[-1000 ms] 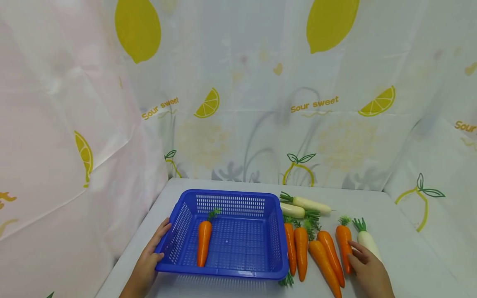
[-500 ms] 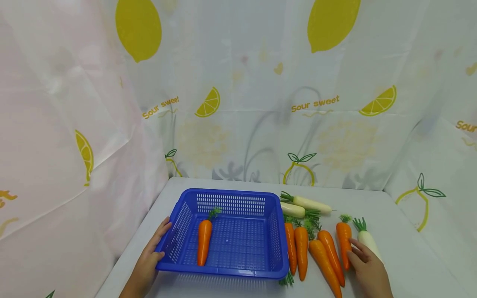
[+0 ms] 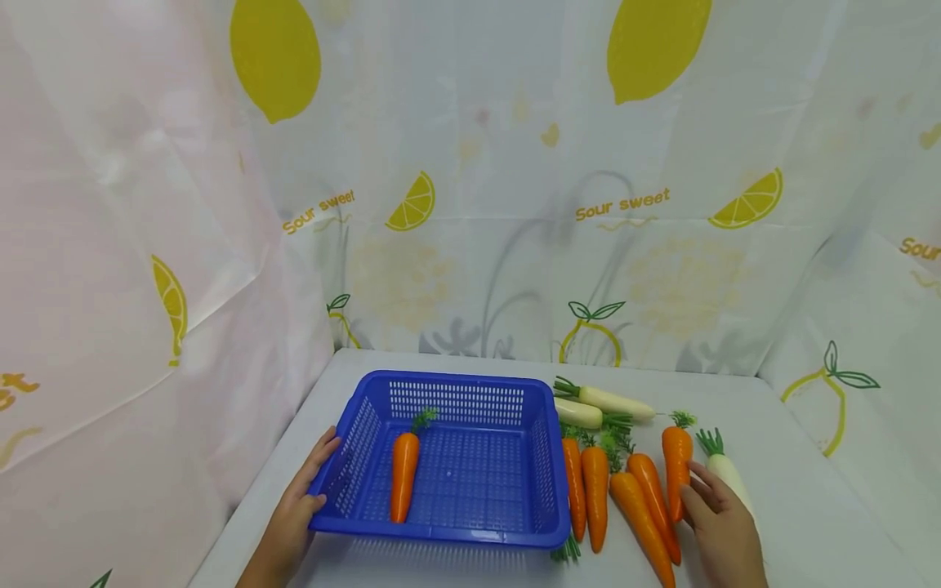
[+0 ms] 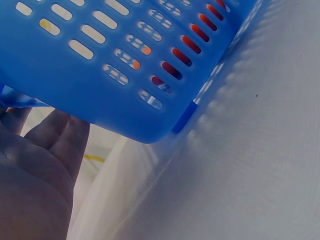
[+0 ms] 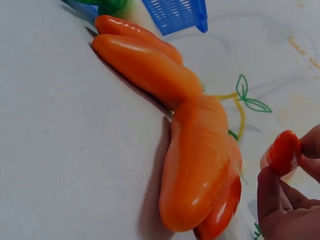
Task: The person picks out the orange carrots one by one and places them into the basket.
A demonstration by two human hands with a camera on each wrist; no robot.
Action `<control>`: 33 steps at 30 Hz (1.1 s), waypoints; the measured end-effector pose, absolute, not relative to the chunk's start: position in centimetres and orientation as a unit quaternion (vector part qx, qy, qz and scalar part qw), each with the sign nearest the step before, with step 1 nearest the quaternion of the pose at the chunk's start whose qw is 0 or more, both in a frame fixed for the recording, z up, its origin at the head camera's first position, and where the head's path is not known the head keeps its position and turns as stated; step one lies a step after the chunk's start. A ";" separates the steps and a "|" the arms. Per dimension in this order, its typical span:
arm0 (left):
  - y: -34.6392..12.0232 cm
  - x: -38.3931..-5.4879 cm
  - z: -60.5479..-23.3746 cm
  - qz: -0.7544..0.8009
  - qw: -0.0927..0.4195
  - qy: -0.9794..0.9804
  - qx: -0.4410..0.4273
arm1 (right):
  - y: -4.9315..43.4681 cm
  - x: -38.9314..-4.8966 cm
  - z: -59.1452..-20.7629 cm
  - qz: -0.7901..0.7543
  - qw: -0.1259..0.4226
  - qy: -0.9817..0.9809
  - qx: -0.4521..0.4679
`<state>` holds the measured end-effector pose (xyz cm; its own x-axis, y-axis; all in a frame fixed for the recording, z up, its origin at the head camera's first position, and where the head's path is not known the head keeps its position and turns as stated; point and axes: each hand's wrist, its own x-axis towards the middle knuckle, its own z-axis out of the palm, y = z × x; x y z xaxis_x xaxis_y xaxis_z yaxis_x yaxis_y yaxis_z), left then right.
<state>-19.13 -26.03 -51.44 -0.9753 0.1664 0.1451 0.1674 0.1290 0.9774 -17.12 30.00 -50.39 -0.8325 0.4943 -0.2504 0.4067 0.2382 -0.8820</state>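
Note:
My left hand (image 3: pixel 290 514) holds the left rim of a blue plastic basket (image 3: pixel 441 535), fingers along the side and thumb near the front corner. One carrot (image 3: pixel 403 478) lies inside, its leafy top toward the back. Seen from the left wrist, the fingers (image 4: pixel 70 145) reach up to the rim beside the slotted wall. On the right, my right hand (image 3: pixel 724 523) pinches another carrot (image 3: pixel 677 461) near its tip between thumb and fingers. That pinched tip (image 5: pixel 286 150) also shows in the right wrist view.
Several carrots (image 3: pixel 639 510) lie between the basket and my right hand. Two white radishes (image 3: pixel 613 403) are behind them, and another white radish (image 3: pixel 726 478) lies beyond my right hand. Green leaves (image 3: pixel 566 549) poke out by the basket's front right corner. A lemon-print curtain (image 3: pixel 470 269) surrounds the white table (image 3: pixel 809 506).
The carrot in my right hand has shifted slightly back, away from me, its tip drawn up from beside the neighbouring carrot. My left hand and the basket stay practically where they were.

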 end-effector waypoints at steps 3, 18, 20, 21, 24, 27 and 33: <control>-26.0 -19.1 -51.5 -0.652 0.001 -0.750 -0.111 | 29.5 -17.0 -50.2 0.566 0.050 -0.770 -0.289; -25.8 -19.2 -51.0 -0.649 -0.012 -0.757 -0.082 | 26.9 -16.4 -48.3 0.627 -0.007 -0.748 -0.216; -25.8 -19.2 -51.0 -0.650 -0.013 -0.755 -0.079 | 26.5 -16.3 -48.2 0.624 -0.008 -0.752 -0.212; -25.8 -19.2 -51.0 -0.652 -0.013 -0.754 -0.077 | 26.4 -16.3 -48.1 0.621 -0.009 -0.755 -0.210; -25.8 -19.3 -51.2 -0.654 -0.009 -0.752 -0.077 | 25.8 -16.1 -47.9 0.619 -0.009 -0.756 -0.212; -25.8 -19.5 -51.2 -0.652 -0.006 -0.754 -0.077 | 25.3 -16.0 -47.6 0.626 -0.006 -0.751 -0.213; -25.8 -19.5 -51.2 -0.651 -0.005 -0.755 -0.077 | 24.0 -16.0 -46.7 0.633 -0.009 -0.749 -0.195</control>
<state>-19.48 -25.80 -51.15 -0.9881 0.1224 0.0932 0.1101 0.1400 0.9840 -15.98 24.03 -46.72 -0.9238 0.2809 -0.2602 0.3031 0.1214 -0.9452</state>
